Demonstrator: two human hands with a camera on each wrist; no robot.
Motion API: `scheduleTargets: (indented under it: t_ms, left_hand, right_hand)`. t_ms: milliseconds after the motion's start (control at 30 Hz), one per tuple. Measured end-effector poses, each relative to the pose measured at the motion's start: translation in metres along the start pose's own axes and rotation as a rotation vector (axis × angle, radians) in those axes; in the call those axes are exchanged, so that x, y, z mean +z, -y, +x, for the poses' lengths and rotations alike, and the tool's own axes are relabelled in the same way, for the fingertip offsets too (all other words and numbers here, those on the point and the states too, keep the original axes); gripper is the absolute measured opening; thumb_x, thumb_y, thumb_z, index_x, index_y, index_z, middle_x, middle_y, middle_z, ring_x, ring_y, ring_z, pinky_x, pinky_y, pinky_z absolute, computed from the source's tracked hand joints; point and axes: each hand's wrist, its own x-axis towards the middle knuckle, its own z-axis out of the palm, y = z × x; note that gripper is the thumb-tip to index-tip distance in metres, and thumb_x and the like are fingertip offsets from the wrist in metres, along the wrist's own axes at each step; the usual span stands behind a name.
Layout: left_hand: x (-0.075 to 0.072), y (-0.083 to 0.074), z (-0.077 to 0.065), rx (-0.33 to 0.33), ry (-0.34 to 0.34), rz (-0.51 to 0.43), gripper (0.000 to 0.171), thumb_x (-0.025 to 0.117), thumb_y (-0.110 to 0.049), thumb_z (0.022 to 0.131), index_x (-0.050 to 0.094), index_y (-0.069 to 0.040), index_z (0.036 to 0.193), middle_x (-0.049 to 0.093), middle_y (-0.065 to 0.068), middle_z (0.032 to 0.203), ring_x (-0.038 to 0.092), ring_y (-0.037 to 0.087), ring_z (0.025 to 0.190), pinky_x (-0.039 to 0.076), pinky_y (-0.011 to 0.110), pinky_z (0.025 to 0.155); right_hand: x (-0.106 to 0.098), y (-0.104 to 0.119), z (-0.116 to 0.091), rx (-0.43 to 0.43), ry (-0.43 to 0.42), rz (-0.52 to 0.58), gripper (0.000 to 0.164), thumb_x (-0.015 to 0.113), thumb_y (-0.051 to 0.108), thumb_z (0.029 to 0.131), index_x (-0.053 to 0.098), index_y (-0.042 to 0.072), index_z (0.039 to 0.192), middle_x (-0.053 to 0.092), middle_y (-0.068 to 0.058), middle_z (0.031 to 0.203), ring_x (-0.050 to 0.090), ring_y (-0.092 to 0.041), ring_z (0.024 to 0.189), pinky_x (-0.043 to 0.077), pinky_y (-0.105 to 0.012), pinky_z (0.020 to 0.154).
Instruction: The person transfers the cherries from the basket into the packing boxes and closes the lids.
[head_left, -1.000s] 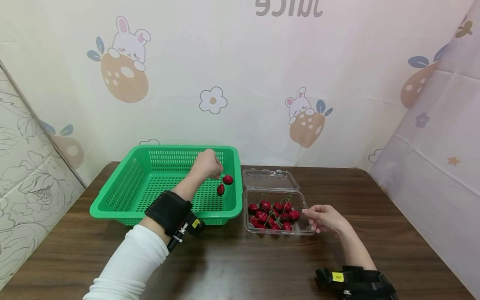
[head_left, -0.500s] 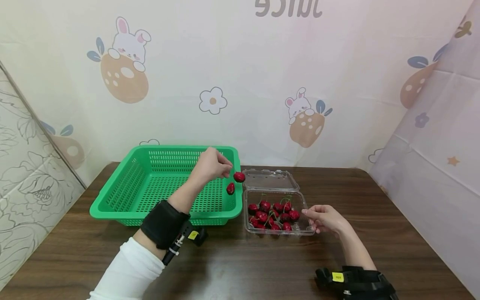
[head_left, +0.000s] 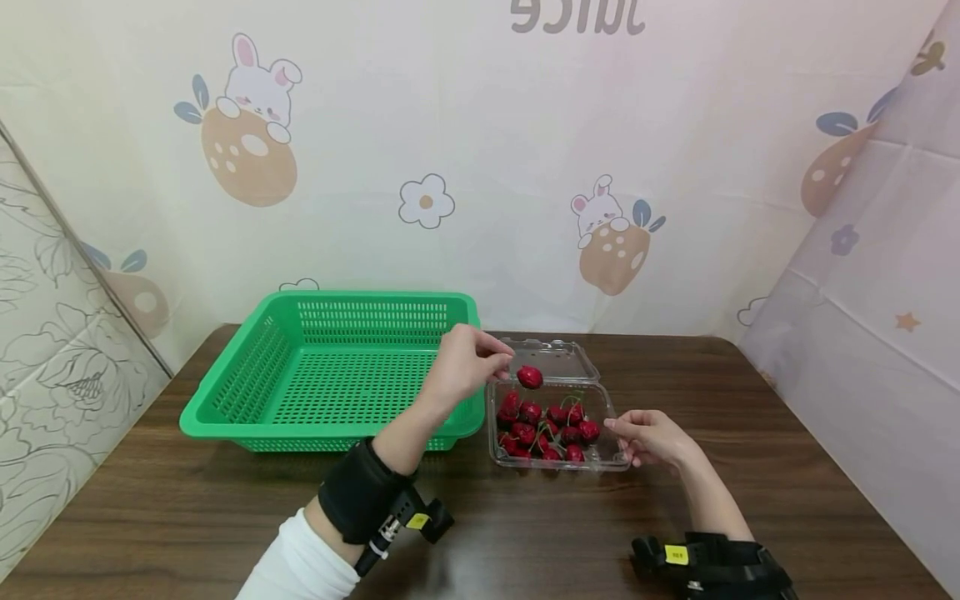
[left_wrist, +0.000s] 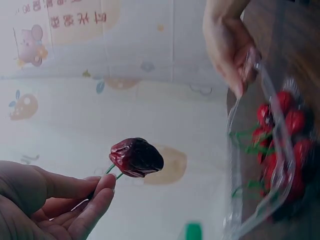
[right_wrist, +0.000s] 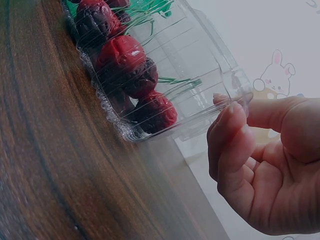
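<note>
Thumb and fingers of my left hand (head_left: 463, 364) pinch thin green stems, from which a pair of glossy red cherries (head_left: 529, 377) hangs over the left rear part of a clear plastic clamshell box (head_left: 558, 465). In the left wrist view the hanging cherries (left_wrist: 136, 157) overlap, with two stems running to the fingertips. Several more red cherries (right_wrist: 155, 112) with green stems lie inside the box, whose lid (head_left: 551, 360) is folded back. At the box's right side, my right hand (head_left: 654, 437) pinches the rim between thumb and fingers.
A green slotted plastic basket (head_left: 255, 432) stands left of the box, its right wall close beside it. Both rest on a dark wooden table (head_left: 480, 533). A pale curtain (head_left: 510, 242) with printed rabbits hangs behind the table's far edge.
My left hand has moved right with the pair of cherries, from over the green basket to over the clear box. The right hand has stayed at the box's rim.
</note>
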Motion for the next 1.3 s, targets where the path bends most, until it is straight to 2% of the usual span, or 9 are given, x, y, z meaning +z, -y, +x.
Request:
scheduleTargets:
  t_ms: [100,300,533,633,867,967,1100,1300]
  left_hand:
    - [0.011,0.001,-0.002,0.014,0.000,-0.030,0.013,0.059,-0.004,0.084,0.067,0.003,0.090,0.064,0.013,0.080,0.061,0.014,0.061,0.050,0.024,0.058]
    - [0.031,0.003,-0.004,-0.016,-0.030,-0.050,0.013,0.059,-0.007,0.084,0.069,-0.001,0.091,0.064,0.007,0.074,0.061,0.012,0.059,0.047,0.022,0.050]
    - [0.052,0.009,-0.005,0.045,-0.066,-0.063,0.013,0.058,-0.004,0.085,0.068,0.002,0.091,0.064,0.007,0.074,0.062,0.015,0.061,0.047,0.021,0.051]
    - [0.060,0.010,-0.004,0.035,-0.071,-0.056,0.014,0.057,-0.004,0.085,0.068,0.001,0.092,0.065,0.006,0.076,0.061,0.011,0.061,0.046,0.020,0.052]
    - [0.075,0.018,0.000,-0.009,-0.070,-0.012,0.017,0.057,-0.003,0.086,0.065,0.003,0.099,0.065,0.006,0.078,0.062,0.014,0.069,0.040,0.019,0.047]
    - [0.079,0.021,0.000,-0.013,-0.069,0.005,0.019,0.057,-0.003,0.085,0.064,0.004,0.101,0.065,0.006,0.078,0.058,0.012,0.061,0.036,0.018,0.044]
    - [0.085,0.025,0.000,-0.036,-0.051,0.022,0.022,0.055,-0.002,0.086,0.061,0.006,0.106,0.064,0.006,0.079,0.044,0.008,0.046,0.030,0.019,0.040]
    - [0.091,0.027,0.000,-0.095,-0.024,0.101,0.024,0.054,-0.002,0.086,0.060,0.004,0.109,0.064,0.006,0.082,0.036,0.009,0.039,0.027,0.020,0.037]
  right_hand:
    - [0.000,0.000,0.000,-0.003,0.002,-0.001,0.032,0.053,0.026,0.090,0.051,-0.005,0.084,0.050,-0.003,0.061,0.050,-0.010,0.050,0.045,-0.022,0.048]
    - [0.000,0.000,0.000,-0.003,0.002,-0.002,0.033,0.053,0.026,0.089,0.051,-0.006,0.085,0.051,-0.003,0.061,0.050,-0.011,0.050,0.045,-0.023,0.048]
    - [0.000,0.000,-0.001,-0.010,0.001,-0.007,0.032,0.053,0.026,0.090,0.052,-0.006,0.085,0.051,-0.003,0.061,0.050,-0.011,0.050,0.045,-0.022,0.048]
    - [0.000,0.000,0.000,-0.014,0.001,-0.011,0.032,0.053,0.026,0.089,0.052,-0.005,0.084,0.051,-0.003,0.061,0.050,-0.011,0.050,0.045,-0.022,0.048]
    - [0.000,0.000,0.000,-0.018,0.000,-0.012,0.034,0.054,0.026,0.089,0.051,-0.007,0.085,0.051,-0.004,0.061,0.051,-0.011,0.051,0.045,-0.022,0.048]
    - [0.000,0.000,0.000,-0.018,-0.001,-0.012,0.035,0.054,0.027,0.089,0.051,-0.008,0.085,0.051,-0.004,0.061,0.051,-0.011,0.051,0.045,-0.022,0.048]
    - [0.000,0.000,0.000,-0.019,0.002,-0.010,0.035,0.053,0.027,0.089,0.050,-0.008,0.085,0.051,-0.003,0.061,0.051,-0.011,0.051,0.045,-0.022,0.048]
    - [0.000,-0.001,0.000,-0.019,0.004,-0.011,0.035,0.053,0.027,0.089,0.050,-0.008,0.085,0.050,-0.003,0.062,0.051,-0.010,0.051,0.045,-0.022,0.048]
